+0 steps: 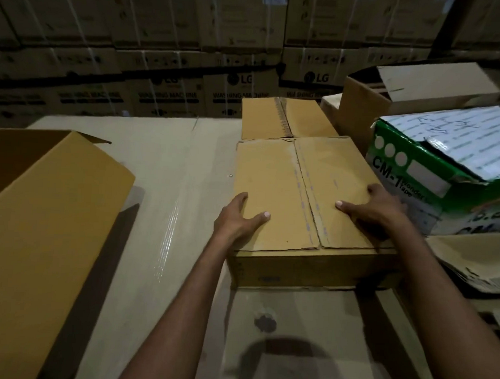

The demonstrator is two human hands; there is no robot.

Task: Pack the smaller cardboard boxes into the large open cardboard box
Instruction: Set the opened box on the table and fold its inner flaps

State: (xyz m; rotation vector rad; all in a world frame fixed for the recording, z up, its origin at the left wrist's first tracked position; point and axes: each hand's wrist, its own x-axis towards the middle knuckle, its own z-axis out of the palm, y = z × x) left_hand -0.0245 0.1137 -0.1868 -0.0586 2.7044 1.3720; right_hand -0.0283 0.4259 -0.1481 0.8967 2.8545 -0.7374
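A closed brown cardboard box lies flat in the middle of the work surface, its top flaps meeting along a centre seam. My left hand grips its left edge, thumb on top. My right hand grips its right edge, thumb lying on the top as well. A second closed small box sits right behind it, touching. The large open cardboard box stands at the left with its opening facing up and its near wall toward me.
A green and white tape carton stands close to the right of the held box. Behind it is an open brown carton. Flattened cardboard lies at the right. Stacked appliance cartons wall off the back.
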